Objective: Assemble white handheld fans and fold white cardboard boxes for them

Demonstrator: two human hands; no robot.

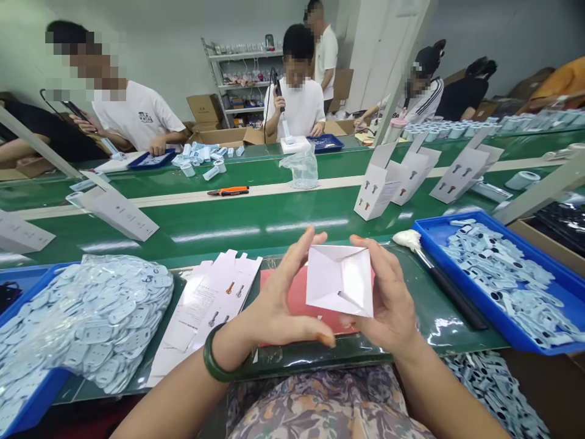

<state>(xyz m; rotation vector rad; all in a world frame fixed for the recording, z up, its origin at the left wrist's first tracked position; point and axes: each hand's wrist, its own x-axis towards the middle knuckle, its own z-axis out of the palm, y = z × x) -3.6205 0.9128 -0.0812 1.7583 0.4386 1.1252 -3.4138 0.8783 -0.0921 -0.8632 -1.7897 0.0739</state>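
A small white carton [339, 281] is held up in front of me, one end facing me with its panels folded inward into a hollow. My right hand [388, 292] grips it along the right side, fingers behind and thumb under. My left hand [283, 299] is at its left, thumb and fingers spread wide, with a gap between palm and carton; whether the fingertips touch its back edge I cannot tell. Beneath the hands lies a red sheet or pad [299, 299] on the green bench. Flat printed cartons [214, 299] are stacked beside my left wrist.
A bag of light-blue plastic plates [123, 305] sits at left. At right are a brush-like tool with a black handle [450, 286] and a blue tray [425, 228] of light-blue parts. Standing cartons [375, 183] and orange pliers [233, 191] rest on the belt; co-workers sit opposite.
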